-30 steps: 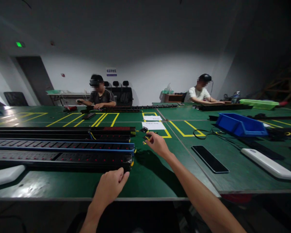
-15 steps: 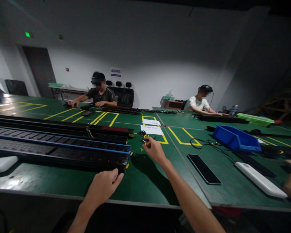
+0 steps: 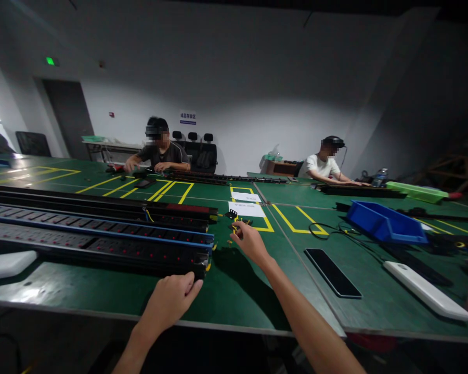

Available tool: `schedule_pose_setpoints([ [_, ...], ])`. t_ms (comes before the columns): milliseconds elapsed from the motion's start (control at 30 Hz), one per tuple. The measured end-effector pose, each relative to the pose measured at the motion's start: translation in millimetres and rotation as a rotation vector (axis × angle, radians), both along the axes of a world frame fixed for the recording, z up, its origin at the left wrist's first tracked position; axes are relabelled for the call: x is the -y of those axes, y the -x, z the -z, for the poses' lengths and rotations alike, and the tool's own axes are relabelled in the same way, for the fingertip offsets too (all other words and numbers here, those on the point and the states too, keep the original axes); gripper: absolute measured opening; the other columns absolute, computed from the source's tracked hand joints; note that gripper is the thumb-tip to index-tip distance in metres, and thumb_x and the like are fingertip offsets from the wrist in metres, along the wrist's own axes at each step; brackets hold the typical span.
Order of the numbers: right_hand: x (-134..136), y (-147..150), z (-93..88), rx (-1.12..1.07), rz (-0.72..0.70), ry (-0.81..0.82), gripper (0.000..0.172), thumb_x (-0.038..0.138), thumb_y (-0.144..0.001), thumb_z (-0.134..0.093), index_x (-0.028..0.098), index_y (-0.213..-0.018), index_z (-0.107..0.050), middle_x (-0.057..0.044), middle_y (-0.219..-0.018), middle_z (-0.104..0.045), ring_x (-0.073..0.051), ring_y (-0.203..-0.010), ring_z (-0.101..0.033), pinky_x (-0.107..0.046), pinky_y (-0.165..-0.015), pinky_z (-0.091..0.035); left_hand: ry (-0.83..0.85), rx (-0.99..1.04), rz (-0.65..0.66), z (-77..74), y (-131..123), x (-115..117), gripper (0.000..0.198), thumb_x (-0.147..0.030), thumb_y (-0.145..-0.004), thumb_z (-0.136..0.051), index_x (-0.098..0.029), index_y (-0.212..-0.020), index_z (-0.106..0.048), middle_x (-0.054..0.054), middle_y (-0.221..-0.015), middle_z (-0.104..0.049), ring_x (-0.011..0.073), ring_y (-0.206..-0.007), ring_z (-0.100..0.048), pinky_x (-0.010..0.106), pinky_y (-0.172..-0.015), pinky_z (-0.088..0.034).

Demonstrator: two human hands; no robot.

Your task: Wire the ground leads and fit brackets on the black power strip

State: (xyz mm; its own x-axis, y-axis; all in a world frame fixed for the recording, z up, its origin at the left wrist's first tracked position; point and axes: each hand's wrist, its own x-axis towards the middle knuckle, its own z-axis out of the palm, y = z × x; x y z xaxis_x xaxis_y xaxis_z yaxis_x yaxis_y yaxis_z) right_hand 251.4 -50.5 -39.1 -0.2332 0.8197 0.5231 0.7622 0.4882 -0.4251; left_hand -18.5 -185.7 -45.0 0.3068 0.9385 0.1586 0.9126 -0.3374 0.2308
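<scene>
Long black strips with red dots [image 3: 140, 250] lie side by side on the green table [image 3: 101, 291], one with a blue edge. My left hand [image 3: 171, 300] is closed at the near right end of the closest strip; what its fingers hold, if anything, is hidden. To the right of the strip ends, my right hand [image 3: 248, 240] reaches over small yellow and black parts, thumb and forefinger pinched together. Whatever lies between those fingertips is too small to name. A small black perforated piece [image 3: 231, 214] sits just beyond them.
White paper labels [image 3: 246, 209] lie past my right hand. Rightward are a black phone [image 3: 332, 272], a white device [image 3: 427, 291], cables and a blue bin [image 3: 386, 222]. Another white object [image 3: 8, 264] is at the left. Two people work across the table; another person's hand shows at the right edge.
The view has shifted slightly, so the table items appear a little further right. Both my hands keep nearly the same places by the strip end and small parts.
</scene>
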Motion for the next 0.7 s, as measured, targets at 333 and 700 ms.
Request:
schedule_pose_setpoints([
  [333, 0.4, -0.7, 1.5, -0.044, -0.002, -0.042, 0.023, 0.021, -0.092, -0.061, 0.022, -0.114, -0.060, -0.003, -0.086, -0.072, -0.021, -0.075, -0.066, -0.028, -0.067, -0.043, 0.005, 0.003, -0.019, -2.7, -2.4, 0.6, 0.037, -0.040, -0.103, -0.039, -0.022, -0.073, -0.048, 0.000, -0.066, -0.061, 0.0182, -0.061, -0.059, 0.032, -0.059, -0.021],
  [700, 0.4, -0.1, -0.3, -0.012, -0.042, -0.060, 0.024, 0.018, -0.094, -0.053, 0.021, -0.117, -0.059, -0.006, -0.089, -0.073, -0.022, -0.079, -0.068, -0.029, -0.071, -0.046, -0.010, -0.019, -0.014, -0.4, -1.7, -0.6, 0.038, -0.041, -0.104, -0.039, -0.022, -0.073, -0.048, 0.000, -0.065, -0.060, 0.0189, -0.063, -0.060, 0.031, -0.060, -0.020],
])
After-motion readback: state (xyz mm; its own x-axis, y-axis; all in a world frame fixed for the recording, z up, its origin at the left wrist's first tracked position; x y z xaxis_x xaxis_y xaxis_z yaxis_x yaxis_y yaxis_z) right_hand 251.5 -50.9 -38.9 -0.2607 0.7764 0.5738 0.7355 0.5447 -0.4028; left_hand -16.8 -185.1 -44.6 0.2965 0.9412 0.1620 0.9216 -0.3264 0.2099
